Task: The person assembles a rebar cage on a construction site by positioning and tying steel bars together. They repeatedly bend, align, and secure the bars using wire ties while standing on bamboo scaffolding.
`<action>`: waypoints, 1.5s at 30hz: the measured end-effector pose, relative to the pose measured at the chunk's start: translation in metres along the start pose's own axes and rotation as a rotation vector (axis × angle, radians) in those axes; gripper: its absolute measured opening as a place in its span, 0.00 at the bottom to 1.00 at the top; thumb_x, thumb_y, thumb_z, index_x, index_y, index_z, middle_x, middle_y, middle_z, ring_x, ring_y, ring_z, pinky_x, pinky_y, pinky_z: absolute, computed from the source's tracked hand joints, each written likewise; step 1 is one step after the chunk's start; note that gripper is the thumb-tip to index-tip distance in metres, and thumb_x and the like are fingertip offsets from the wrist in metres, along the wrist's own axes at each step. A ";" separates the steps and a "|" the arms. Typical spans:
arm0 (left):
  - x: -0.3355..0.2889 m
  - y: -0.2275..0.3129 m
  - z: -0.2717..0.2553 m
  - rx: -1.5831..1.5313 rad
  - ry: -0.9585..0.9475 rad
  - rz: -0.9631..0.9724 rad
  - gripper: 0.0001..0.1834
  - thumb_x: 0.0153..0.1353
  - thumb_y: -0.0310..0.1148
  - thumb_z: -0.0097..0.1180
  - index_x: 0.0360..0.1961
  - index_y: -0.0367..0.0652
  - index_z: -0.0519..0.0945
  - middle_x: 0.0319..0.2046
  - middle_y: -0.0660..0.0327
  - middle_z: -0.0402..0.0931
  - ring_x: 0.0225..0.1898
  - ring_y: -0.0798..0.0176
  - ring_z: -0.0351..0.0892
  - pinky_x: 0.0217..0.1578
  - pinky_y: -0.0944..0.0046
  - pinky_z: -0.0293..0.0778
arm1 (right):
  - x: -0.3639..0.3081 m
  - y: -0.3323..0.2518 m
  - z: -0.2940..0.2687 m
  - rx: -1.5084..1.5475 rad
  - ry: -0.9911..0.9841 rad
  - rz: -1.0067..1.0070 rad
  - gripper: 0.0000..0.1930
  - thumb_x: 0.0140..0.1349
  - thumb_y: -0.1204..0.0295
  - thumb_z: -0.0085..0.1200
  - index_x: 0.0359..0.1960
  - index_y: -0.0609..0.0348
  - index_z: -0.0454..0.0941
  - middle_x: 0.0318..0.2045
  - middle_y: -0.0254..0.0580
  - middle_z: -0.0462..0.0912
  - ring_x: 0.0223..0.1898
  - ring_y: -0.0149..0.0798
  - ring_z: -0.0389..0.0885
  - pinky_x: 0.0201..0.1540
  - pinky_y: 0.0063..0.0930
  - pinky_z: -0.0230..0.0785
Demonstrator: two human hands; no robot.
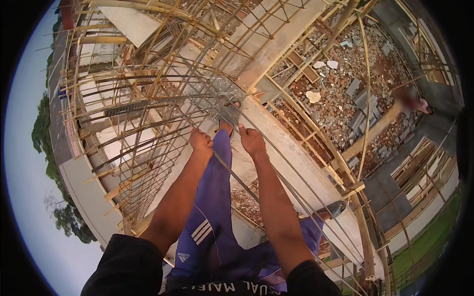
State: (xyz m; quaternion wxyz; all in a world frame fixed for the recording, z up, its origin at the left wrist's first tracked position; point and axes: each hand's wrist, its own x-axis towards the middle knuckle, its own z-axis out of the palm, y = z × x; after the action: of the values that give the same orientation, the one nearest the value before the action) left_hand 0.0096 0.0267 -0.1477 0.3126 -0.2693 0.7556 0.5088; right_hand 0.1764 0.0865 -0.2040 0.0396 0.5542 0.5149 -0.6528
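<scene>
My left hand (201,142) is closed around a thin steel rebar (230,170), which slants down to the right past my knee. To its right, my right hand (253,141) is closed on another long rebar (276,139) that runs toward the lower right. Ahead of both hands, several bars cross at a rebar joint (217,93) over a wooden beam form. A rebar cage (148,167) with many stirrups spreads to the left. One sandalled foot (228,116) stands just beyond my hands, and the other foot (335,209) is braced on the boards at right.
Wooden formwork boards (286,133) run diagonally beneath me. Broken brick rubble (340,84) lies far below on the right, with bamboo poles (365,89) standing above it. Another person (419,105), partly blurred, is at the far right. More rebar cages (256,29) extend ahead.
</scene>
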 end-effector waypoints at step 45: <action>-0.206 -0.090 -0.092 -0.124 0.048 -0.238 0.25 0.76 0.55 0.35 0.27 0.49 0.62 0.16 0.68 0.55 0.12 0.71 0.51 0.12 0.66 0.50 | -0.222 0.052 -0.079 -0.345 -0.002 -0.068 0.29 0.77 0.56 0.40 0.23 0.69 0.73 0.15 0.52 0.71 0.18 0.45 0.70 0.27 0.43 0.64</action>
State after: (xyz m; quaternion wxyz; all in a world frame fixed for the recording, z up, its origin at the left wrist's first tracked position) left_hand 0.1927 -0.0713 -0.0212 0.3351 -0.3881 0.6927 0.5073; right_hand 0.3476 0.0035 -0.0561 0.1126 0.5206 0.6379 -0.5562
